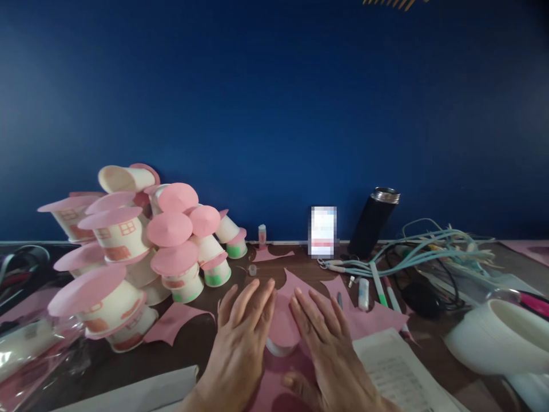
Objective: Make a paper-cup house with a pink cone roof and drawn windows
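A white paper cup (281, 348) stands upside down or upright, I cannot tell which, with a pink paper roof (283, 320) resting on its top. My left hand (244, 337) lies along the roof's left side, fingers stretched out. On the right side my right hand (328, 343) presses its extended fingertips flat on the same roof. Both hands are open and grip nothing. Beneath them is pink paper (274, 386). To the left, several finished-looking cups with pink roofs (178, 258) are stacked, with windows and doors drawn on them in red and green.
Behind stand a small glue bottle (262, 236), a blurred bright screen (323, 232) and a black flask (373, 223). Cables (429, 252), markers (378, 286), a correction tape (363, 294) and printed sheets (398, 366) lie right. A large white cup (480, 337) lies tipped. Pink scraps (174, 321) are scattered.
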Motion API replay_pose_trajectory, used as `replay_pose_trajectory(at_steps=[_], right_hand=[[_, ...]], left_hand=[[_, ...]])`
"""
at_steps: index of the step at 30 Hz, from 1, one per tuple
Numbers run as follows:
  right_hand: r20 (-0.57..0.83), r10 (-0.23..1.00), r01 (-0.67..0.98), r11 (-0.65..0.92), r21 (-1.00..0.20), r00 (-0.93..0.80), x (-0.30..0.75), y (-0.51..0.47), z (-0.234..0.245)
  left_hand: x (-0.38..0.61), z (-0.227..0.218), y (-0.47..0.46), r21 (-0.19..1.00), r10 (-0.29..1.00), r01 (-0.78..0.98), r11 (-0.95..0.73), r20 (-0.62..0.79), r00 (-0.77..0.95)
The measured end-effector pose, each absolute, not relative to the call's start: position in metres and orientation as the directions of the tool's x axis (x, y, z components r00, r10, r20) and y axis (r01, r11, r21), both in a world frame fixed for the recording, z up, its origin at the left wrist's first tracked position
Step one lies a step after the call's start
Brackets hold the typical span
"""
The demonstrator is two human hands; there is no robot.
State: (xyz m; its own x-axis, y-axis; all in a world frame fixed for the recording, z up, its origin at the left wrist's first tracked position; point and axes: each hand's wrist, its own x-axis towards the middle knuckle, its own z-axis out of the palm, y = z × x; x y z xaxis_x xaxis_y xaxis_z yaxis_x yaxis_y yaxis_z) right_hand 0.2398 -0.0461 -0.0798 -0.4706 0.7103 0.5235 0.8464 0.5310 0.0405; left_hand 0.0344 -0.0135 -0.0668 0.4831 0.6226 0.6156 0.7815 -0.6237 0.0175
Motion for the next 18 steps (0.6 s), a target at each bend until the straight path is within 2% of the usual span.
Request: replay_pose_trajectory(at_steps=[5,11,18], right_hand=[[0.507,0.703,0.840,0.536,0.085,-0.500,0.240,-0.044,-0.077],[0.525,0.703,0.848,0.526,0.071,-0.480,0.240,-0.048,-0.076],[0.565,0.590,0.781,0.602,0.167,-0.576,0.242,-0.055,-0.075]], left_hand=[[0.037,-0.064,-0.014,-0.010,0.603,0.781,-0.624,0.630,0.489],[0.035,-0.064,-0.017,0.007,0.595,0.777,-0.630,0.648,0.476],[0.032,-0.063,-0.023,-0.019,0.407,0.628,-0.778,0.746,0.526]])
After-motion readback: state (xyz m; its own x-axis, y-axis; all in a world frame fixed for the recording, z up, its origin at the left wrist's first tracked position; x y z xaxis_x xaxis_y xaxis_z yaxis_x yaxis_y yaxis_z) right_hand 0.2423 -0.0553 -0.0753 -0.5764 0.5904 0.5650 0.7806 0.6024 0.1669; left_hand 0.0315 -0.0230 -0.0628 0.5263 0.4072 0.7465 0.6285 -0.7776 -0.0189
